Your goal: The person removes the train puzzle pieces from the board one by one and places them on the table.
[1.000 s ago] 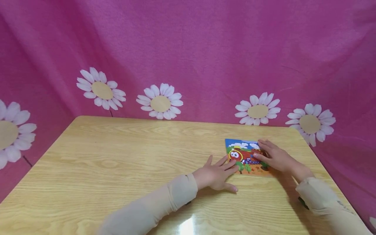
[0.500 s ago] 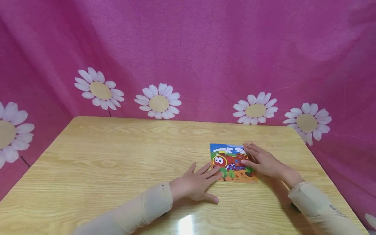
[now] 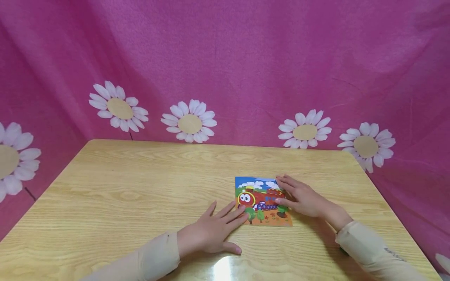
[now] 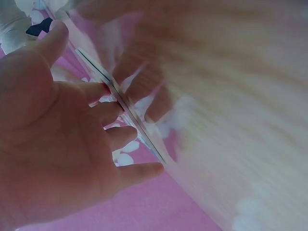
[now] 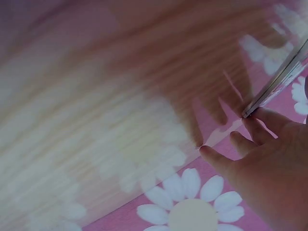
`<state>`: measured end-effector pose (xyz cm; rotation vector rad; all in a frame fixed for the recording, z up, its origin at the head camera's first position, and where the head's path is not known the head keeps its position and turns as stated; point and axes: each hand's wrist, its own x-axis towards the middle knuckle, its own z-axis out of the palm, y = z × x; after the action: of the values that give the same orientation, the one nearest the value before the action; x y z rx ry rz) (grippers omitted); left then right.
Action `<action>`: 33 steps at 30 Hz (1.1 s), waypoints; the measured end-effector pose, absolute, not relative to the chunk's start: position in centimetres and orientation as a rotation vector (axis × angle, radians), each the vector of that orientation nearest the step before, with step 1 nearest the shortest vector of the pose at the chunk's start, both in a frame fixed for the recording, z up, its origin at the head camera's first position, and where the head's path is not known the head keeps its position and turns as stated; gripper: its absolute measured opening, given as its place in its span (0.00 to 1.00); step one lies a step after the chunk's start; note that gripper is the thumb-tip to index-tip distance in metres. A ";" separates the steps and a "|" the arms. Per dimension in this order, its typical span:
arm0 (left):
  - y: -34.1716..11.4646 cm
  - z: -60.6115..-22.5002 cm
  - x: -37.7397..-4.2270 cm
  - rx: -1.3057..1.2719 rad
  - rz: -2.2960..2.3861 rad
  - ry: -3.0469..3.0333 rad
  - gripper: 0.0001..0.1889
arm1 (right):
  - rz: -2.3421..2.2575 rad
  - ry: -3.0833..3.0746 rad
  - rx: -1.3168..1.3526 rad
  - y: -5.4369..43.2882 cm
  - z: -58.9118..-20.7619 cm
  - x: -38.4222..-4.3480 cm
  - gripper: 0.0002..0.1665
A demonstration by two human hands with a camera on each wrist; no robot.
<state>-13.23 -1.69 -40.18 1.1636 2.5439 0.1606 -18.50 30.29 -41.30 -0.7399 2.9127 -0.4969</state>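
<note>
A thin square board printed with a red cartoon train lies flat on the wooden table, right of centre in the head view. At its lower left corner, my left hand spreads straight fingers, their tips touching the board and the thumb out on the tabletop. On the opposite side my right hand rests its extended fingers along the upper right edge. The left wrist view catches the board edge-on beyond the fingertips of the left hand. In the right wrist view, the board's edge meets the right hand's fingers.
The glossy wood-grain table reflects both hands in the wrist views. A pink curtain printed with white daisies hangs behind and beside it. A bright light reflection sits near the front.
Both hands have slid the board left and toward the front of the table, away from the right side. The fingers stay straight against it throughout.
</note>
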 end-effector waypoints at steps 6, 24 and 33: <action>-4.0 -39.9 -12.2 1.165 0.194 2.537 0.44 | -0.527 2.865 -0.759 28.7 -41.3 -17.9 0.47; -9.0 -39.4 -9.4 1.162 0.251 2.502 0.47 | -0.534 2.774 -0.924 25.1 -41.3 -16.1 0.47; -10.7 -40.2 -8.4 1.252 0.132 2.569 0.47 | -0.508 2.779 -1.005 23.8 -41.4 -15.2 0.45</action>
<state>-8.40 -10.68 -40.16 1.2520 2.5694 0.1318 -15.24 23.85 -41.45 -1.0046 2.7791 -0.5075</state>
